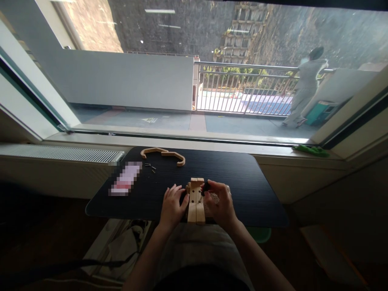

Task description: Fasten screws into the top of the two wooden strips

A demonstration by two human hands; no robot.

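Note:
A light wooden block assembly (196, 201), two slats side by side, lies on the near edge of a small black table (248, 186). My left hand (172, 205) rests against its left side, fingers curled on the wood. To the right of the block, my right hand (220, 202) pinches a small dark-handled tool (204, 189) whose tip points down at the wood. Behind them lie two curved wooden pieces (163, 154) and several small dark screws (150, 167).
A blurred pink and white packet (125, 178) lies at the table's left. A radiator (57, 153) runs along the wall on the left. A green cloth (312, 150) sits on the window sill. Outside, a person (304, 87) stands by a balcony railing.

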